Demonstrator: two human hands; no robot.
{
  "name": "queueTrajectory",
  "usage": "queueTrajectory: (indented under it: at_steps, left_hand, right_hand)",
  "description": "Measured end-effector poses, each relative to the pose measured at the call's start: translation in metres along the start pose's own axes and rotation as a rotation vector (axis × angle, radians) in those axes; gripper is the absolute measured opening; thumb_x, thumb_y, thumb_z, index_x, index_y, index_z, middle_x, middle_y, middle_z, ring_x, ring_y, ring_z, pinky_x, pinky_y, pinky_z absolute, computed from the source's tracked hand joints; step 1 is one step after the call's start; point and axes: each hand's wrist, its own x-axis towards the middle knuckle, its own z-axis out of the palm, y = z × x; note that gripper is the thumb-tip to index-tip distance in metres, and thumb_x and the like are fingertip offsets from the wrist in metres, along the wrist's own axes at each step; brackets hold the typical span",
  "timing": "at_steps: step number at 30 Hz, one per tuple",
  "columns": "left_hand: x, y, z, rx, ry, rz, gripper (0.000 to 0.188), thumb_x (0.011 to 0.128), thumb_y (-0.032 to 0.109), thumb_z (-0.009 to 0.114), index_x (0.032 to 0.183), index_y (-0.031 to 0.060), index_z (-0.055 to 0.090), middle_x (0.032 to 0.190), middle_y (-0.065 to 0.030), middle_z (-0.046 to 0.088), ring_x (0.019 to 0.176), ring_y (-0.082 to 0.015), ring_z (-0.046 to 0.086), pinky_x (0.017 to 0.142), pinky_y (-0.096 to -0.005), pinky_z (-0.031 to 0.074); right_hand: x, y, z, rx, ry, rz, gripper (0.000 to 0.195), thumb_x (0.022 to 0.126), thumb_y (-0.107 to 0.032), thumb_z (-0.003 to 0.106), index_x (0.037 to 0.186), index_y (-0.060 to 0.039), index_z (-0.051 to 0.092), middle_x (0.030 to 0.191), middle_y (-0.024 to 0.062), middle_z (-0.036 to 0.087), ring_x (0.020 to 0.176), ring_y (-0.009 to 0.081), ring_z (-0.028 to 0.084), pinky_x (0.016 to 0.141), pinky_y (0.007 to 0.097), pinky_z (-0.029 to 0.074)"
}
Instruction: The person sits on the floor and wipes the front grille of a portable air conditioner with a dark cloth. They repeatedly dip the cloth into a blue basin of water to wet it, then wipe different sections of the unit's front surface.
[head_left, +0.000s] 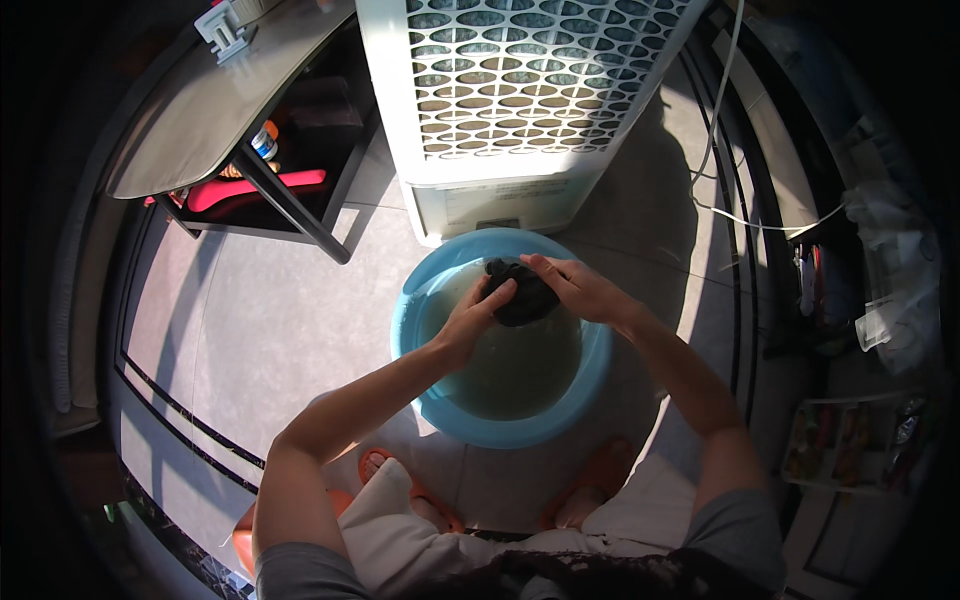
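Note:
Both my hands hold a dark, wet-looking cloth (527, 301) above a light blue plastic basin (409, 337). My left hand (480, 306) grips the cloth's left side, with the thumb laid over it. At the upper right edge, my right hand (564, 283) has its thumb and fingers on the same cloth. Cloudy, greyish water (525, 367) fills part of the basin. The cloth's lower edge hangs over the water; I cannot tell whether it touches. Its exact kind is unclear because it is bunched up.
A white appliance with a perforated grille (517, 90) stands right behind the basin. To the left is a table (202, 105) with a dark lower shelf holding a pink object (255, 189). A white cable (712, 142) runs down at right. A divided tray (847, 442) sits lower right.

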Motion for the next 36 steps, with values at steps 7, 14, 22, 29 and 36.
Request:
queueTrajectory:
  at_steps: [7, 14, 22, 29, 36]
  left_hand:
    - [-0.005, 0.042, 0.015, -0.268, 0.018, 0.122, 0.052, 0.085, 0.029, 0.075, 0.124, 0.0106, 0.048, 0.117, -0.0044, 0.053, 0.107, -0.0152, 0.052, 0.092, -0.0310, 0.043]
    - [0.000, 0.051, 0.002, -0.033, -0.062, 0.122, 0.047, 0.091, 0.028, 0.068, 0.126, 0.0052, 0.045, 0.118, -0.0102, 0.057, 0.113, -0.0219, 0.056, 0.101, -0.0385, 0.044]
    - [0.009, 0.001, -0.021, 1.335, -0.418, 0.375, 0.038, 0.092, 0.033, 0.064, 0.122, 0.0096, 0.056, 0.122, -0.0142, 0.058, 0.118, -0.0313, 0.053, 0.100, -0.0441, 0.042]
    - [0.004, 0.010, -0.005, 1.663, -0.313, 0.877, 0.025, 0.087, 0.019, 0.068, 0.111, 0.0139, 0.064, 0.128, -0.0087, 0.056, 0.131, -0.0322, 0.044, 0.106, -0.0526, 0.037]
    - [0.015, 0.096, -0.001, 1.361, 0.219, 1.265, 0.021, 0.085, 0.010, 0.070, 0.105, 0.0125, 0.066, 0.128, -0.0081, 0.055, 0.125, -0.0347, 0.047, 0.103, -0.0485, 0.039]
  right_hand:
    - [-0.010, -0.016, -0.033, 0.310, 0.232, 0.008, 0.045, 0.102, -0.040, 0.046, 0.108, 0.0004, 0.064, 0.095, 0.0043, 0.065, 0.091, 0.0146, 0.060, 0.087, 0.0272, 0.045]
    - [-0.014, -0.069, -0.045, 1.050, 0.367, -0.060, 0.030, 0.095, -0.025, 0.061, 0.115, -0.0023, 0.058, 0.102, 0.0057, 0.066, 0.097, 0.0161, 0.062, 0.089, 0.0315, 0.047]
    - [0.022, -0.089, -0.045, -0.013, 0.937, -0.494, 0.033, 0.092, -0.023, 0.066, 0.109, 0.0030, 0.056, 0.101, 0.0130, 0.060, 0.091, 0.0249, 0.061, 0.082, 0.0345, 0.048]
    - [0.085, -0.088, -0.053, -0.442, 1.129, -0.751, 0.031, 0.088, -0.016, 0.069, 0.107, 0.0041, 0.057, 0.110, 0.0184, 0.060, 0.099, 0.0354, 0.058, 0.086, 0.0399, 0.047]
    - [0.115, -0.100, -0.049, -0.731, 1.340, -0.815, 0.028, 0.087, -0.014, 0.067, 0.109, 0.0025, 0.059, 0.108, 0.0172, 0.062, 0.100, 0.0362, 0.057, 0.088, 0.0424, 0.046]
